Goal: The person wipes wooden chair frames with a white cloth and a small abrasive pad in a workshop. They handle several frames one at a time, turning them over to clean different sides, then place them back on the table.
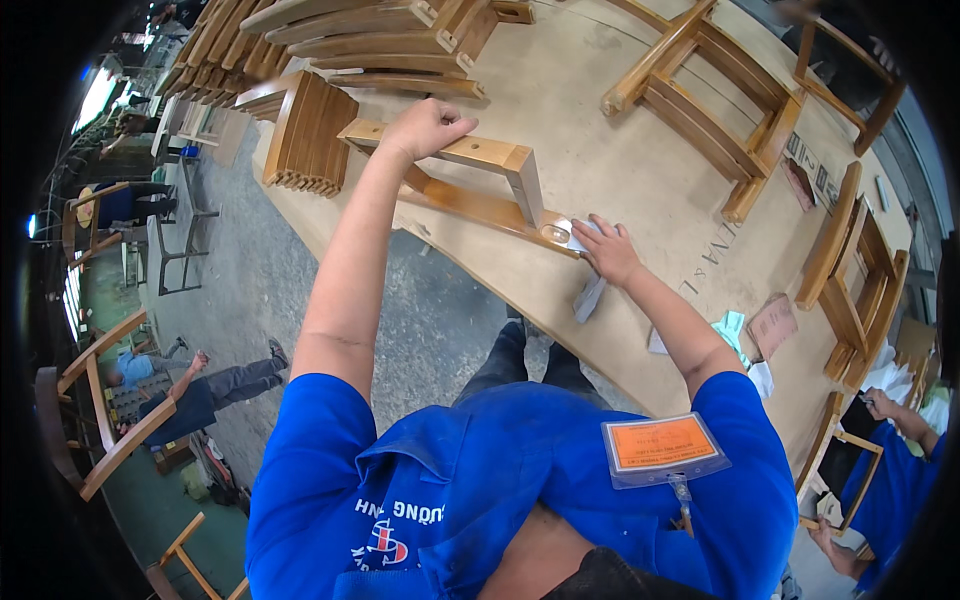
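On the near edge of the covered table lies a varnished wooden frame part, with a raised rail and an oval slot near its right end. My left hand is closed over the top of the raised rail. At the slotted end, my right hand presses a small white sheet against the wood with its fingers extended. Whether the sheet is paper or cloth is unclear, as the fingers partly cover it. Below that hand, a grey folded piece hangs at the table edge.
Stacked wooden parts stand at the left, with more piled curved pieces behind. Assembled wooden frames lie on the brown-covered table. Pinkish-brown sheets and a light-green cloth sit at right. Other people work on both sides.
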`<state>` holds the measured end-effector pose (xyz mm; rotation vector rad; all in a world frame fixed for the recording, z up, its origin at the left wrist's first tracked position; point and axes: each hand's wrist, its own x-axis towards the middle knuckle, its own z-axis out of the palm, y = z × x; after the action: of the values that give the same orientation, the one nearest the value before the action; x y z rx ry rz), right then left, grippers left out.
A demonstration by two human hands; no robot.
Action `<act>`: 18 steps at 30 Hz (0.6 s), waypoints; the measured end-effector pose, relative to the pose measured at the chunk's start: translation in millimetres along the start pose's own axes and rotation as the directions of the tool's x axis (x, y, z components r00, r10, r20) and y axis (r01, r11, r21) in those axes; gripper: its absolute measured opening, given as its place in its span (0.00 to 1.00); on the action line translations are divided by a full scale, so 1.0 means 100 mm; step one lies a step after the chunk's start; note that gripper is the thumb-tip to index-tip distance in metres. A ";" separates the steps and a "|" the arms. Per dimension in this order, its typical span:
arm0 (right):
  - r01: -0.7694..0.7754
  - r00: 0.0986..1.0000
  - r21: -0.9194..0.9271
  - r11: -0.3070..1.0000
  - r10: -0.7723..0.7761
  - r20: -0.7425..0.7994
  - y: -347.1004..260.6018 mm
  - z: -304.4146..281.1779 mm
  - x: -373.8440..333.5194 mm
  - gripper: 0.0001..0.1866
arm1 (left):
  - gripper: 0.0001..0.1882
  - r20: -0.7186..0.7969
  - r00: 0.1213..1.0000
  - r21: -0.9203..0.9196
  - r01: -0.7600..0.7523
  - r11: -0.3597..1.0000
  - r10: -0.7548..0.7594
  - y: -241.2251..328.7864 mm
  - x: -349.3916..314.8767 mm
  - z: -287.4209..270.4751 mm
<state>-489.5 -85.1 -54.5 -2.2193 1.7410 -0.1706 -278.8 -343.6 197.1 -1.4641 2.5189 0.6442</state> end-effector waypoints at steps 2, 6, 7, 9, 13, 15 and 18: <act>-0.004 0.999 -0.021 1.000 0.003 -0.034 -0.06 0.00 0.07 0.29 | 0.25 -0.008 1.000 -0.018 -0.020 1.000 0.020 0.02 -0.01 -0.01; -0.050 0.994 -0.021 0.999 0.047 -0.099 -0.21 0.09 0.25 0.28 | 0.24 -0.031 0.999 -0.044 -0.044 0.998 0.042 0.01 -0.01 -0.02; -0.033 0.984 0.012 0.999 0.035 -0.174 -0.23 0.13 0.27 0.27 | 0.24 -0.030 0.998 -0.042 -0.057 0.997 0.056 0.00 0.00 -0.01; -0.067 0.991 0.010 0.998 0.068 -0.112 -0.25 0.21 0.28 0.26 | 0.24 -0.037 0.997 -0.054 -0.073 0.996 0.071 -0.05 0.02 0.02; -0.123 0.992 -0.022 0.992 0.122 -0.034 -0.22 0.29 0.27 0.26 | 0.23 -0.082 0.986 -0.033 -0.149 0.988 0.146 -0.15 0.06 0.12; -0.035 0.984 0.119 0.992 0.056 -0.172 -0.23 0.27 0.26 0.26 | 0.21 0.023 0.997 -0.197 -0.066 0.978 0.071 -0.17 0.06 0.11; 0.046 0.953 0.083 0.995 -0.019 -0.302 -0.27 0.20 0.19 0.28 | 0.19 -0.161 0.977 -0.027 -0.148 0.989 0.142 -0.12 -0.03 0.08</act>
<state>-453.7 -94.6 -66.2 -2.2505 1.8049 -0.6122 -267.7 -343.0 188.0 -1.4057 2.7711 0.6249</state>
